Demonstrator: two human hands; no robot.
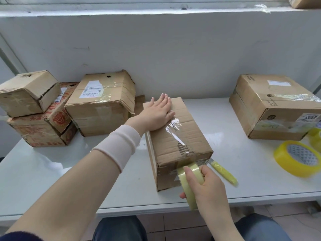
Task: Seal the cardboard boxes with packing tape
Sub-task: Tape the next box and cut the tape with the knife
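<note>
A long cardboard box (184,136) lies in the middle of the white table (52,171), with a strip of clear tape running along its top seam and over its near end. My left hand (159,113) presses flat on the far end of the box top, fingers straight. My right hand (206,185) grips a pale yellow tape roll (188,181) at the box's near end face, the tape still joined to the box.
A yellow-handled knife (225,173) lies just right of the box. A second yellow tape roll (297,158) sits at the right, near a large taped box (271,108). Three boxes (99,105) are stacked at the back left against the wall.
</note>
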